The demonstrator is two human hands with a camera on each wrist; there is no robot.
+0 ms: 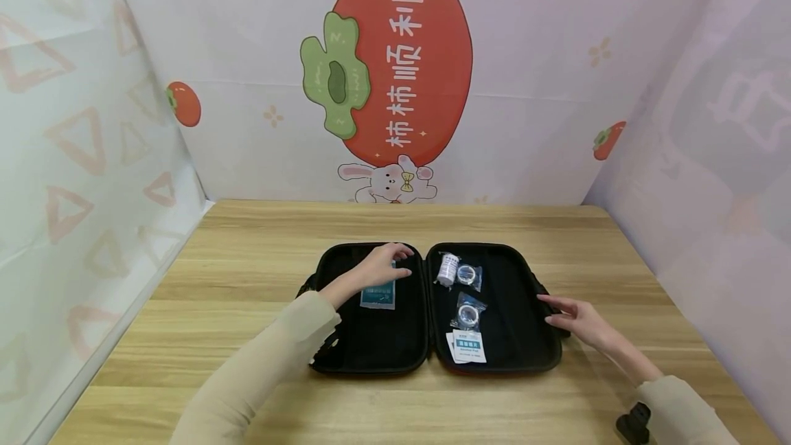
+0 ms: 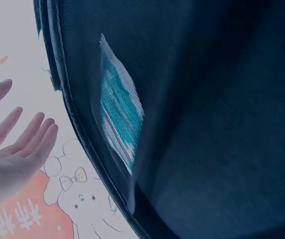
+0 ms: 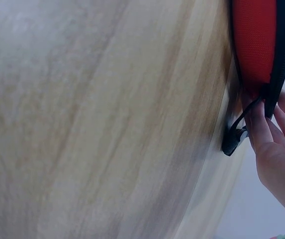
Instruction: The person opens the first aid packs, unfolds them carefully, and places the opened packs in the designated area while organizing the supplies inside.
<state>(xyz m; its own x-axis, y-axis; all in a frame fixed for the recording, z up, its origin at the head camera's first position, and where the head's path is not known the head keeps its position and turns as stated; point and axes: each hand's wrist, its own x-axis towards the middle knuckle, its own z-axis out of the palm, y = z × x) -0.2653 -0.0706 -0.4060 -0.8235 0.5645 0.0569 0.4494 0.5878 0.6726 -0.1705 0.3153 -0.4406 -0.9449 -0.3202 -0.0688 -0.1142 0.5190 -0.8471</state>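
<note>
Steadying the case (image 1: 516, 318), presumably, the right hand (image 1: 581, 321) clamps fingers on its rim (image 3: 282, 55); the left hand (image 1: 380, 266), fingers apart, overhangs the packet (image 1: 377, 299).

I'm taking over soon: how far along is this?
Apparently done: the case holds a teal packet in its left half; a white roll, two bagged rolls and white packets in its right. In hand: the left hand hovers over the left half, the right hand holds the right edge. Remaining, perhaps: closing the case, which lies open.
</note>
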